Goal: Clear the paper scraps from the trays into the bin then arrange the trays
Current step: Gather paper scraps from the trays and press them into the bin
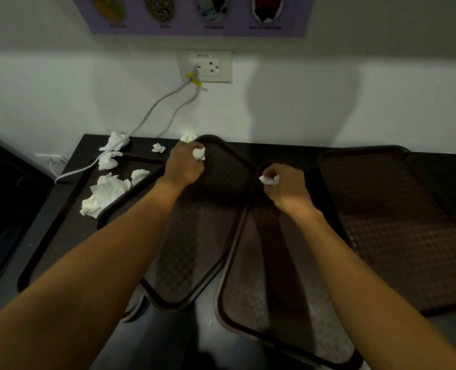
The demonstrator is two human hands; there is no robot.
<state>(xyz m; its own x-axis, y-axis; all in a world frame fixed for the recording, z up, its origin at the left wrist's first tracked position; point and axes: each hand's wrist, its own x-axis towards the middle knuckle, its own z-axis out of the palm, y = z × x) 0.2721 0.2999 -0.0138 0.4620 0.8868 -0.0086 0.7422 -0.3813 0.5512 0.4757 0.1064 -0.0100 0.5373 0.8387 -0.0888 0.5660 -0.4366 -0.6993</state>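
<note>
Person, head view. Left forearm (101,263) from 7 o'clock and right forearm (355,263) from 5 o'clock, both bare from wrist to frame edge. Left grip (185,166) and right grip (285,188) ungloved. At 6 o'clock, dark blue-grey trousers (165,340), blurred.

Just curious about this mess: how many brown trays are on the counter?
4. The far-left tray holds paper scraps; the tilted tray overlaps it, under the left hand; the third tray lies under the right hand; the far-right tray lies beside that. More could be hidden underneath.
</note>
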